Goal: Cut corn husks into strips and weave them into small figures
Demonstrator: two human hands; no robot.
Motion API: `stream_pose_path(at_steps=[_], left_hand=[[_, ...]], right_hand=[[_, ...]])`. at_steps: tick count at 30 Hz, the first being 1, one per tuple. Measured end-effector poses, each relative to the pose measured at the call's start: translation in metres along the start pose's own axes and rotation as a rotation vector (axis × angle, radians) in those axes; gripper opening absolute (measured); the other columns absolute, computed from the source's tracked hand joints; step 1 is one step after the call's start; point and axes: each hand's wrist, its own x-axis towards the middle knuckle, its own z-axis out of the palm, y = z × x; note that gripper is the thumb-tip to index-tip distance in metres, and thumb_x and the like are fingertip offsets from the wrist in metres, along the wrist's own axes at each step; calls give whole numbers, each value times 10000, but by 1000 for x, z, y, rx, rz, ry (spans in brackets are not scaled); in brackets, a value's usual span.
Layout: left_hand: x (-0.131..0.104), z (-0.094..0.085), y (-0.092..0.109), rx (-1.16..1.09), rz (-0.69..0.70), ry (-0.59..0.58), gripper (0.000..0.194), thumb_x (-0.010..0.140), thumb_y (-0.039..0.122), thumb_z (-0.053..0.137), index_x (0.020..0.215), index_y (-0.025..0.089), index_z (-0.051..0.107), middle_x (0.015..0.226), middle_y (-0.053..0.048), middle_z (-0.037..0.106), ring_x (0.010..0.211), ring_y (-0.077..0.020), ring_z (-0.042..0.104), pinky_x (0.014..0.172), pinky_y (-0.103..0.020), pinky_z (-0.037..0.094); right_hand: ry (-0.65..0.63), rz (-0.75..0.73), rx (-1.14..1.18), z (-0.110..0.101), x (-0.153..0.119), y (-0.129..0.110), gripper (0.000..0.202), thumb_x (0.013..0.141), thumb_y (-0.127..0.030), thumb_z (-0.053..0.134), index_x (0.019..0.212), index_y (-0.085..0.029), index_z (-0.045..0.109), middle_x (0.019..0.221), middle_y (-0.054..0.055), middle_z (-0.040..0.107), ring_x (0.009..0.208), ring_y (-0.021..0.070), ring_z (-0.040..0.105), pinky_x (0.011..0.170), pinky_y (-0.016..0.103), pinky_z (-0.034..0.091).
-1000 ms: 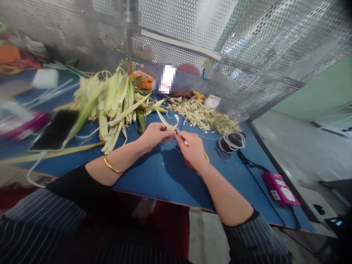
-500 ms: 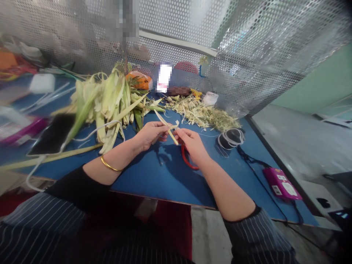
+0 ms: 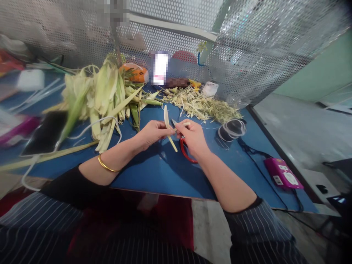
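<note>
Above the table's middle, my left hand (image 3: 154, 134) is closed, pinching a narrow pale corn husk strip (image 3: 166, 116) that stands nearly upright and pokes out below the fingers. My right hand (image 3: 194, 136) meets it from the other side, fingers closed. Red-handled scissors (image 3: 188, 153) are in the right palm, their grey blade tip pointing up between the hands. A thin pale end of husk also shows across the right fingers; whether it joins the left hand's strip I cannot tell. The fingertips hide part of the strip.
A heap of corn husks (image 3: 107, 88) lies left on the blue table (image 3: 165, 179), beside a dark phone (image 3: 45, 132) with a white cable. Husk scraps (image 3: 203, 104) lie at the back. Right are a cord spool (image 3: 231, 130), a purple power box (image 3: 284, 174) and black wires.
The husk strip has turned from a slant to nearly upright in my left hand. My right fingers have shifted, and the scissors' blade tip now shows between the hands. The view has shifted slightly.
</note>
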Motion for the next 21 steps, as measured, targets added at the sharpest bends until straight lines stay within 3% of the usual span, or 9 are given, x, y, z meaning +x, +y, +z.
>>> stream_pose_path(at_steps=[6,9,13,15,17,21], left_hand=[[2,-3,1,-31,-10,-93,175,697,294,730,661,137,662,469,57,379,432,-46,242,465,-255,134],[1,-4,1,-28,-20,-101,174,701,281,728,638,141,647,468,58,379,429,-46,258,463,-246,142],[-2,-2,2,19,-60,-123,215,678,306,762,609,147,634,474,54,389,433,-49,280,461,-239,142],[-3,0,1,40,-75,-160,241,686,333,759,600,148,630,480,51,393,434,-50,287,462,-238,142],[-3,1,-1,50,-83,-189,280,715,376,735,595,150,620,494,41,418,434,-50,297,463,-237,152],[-2,3,-5,56,-81,-201,370,772,429,672,541,159,566,496,27,434,428,-53,290,461,-242,151]], right_hand=[[89,-99,-86,-4,2,2,176,747,-309,653,652,-199,554,523,-56,537,480,97,504,547,260,419],[96,-191,-274,-10,6,2,160,792,-319,625,695,-197,588,558,-39,572,529,111,531,605,275,435],[53,-364,-546,-17,10,0,156,822,-335,604,799,-201,680,847,33,685,800,160,599,768,313,444],[-51,-302,-508,-15,7,-2,193,816,-369,611,795,-197,695,854,35,687,806,164,591,743,304,445],[-130,-152,-364,-10,3,-2,206,788,-376,635,726,-183,673,707,11,649,659,137,554,620,275,428],[-83,-2,-140,-2,-3,0,213,740,-337,667,624,-180,581,570,-28,545,485,91,438,477,248,345]])
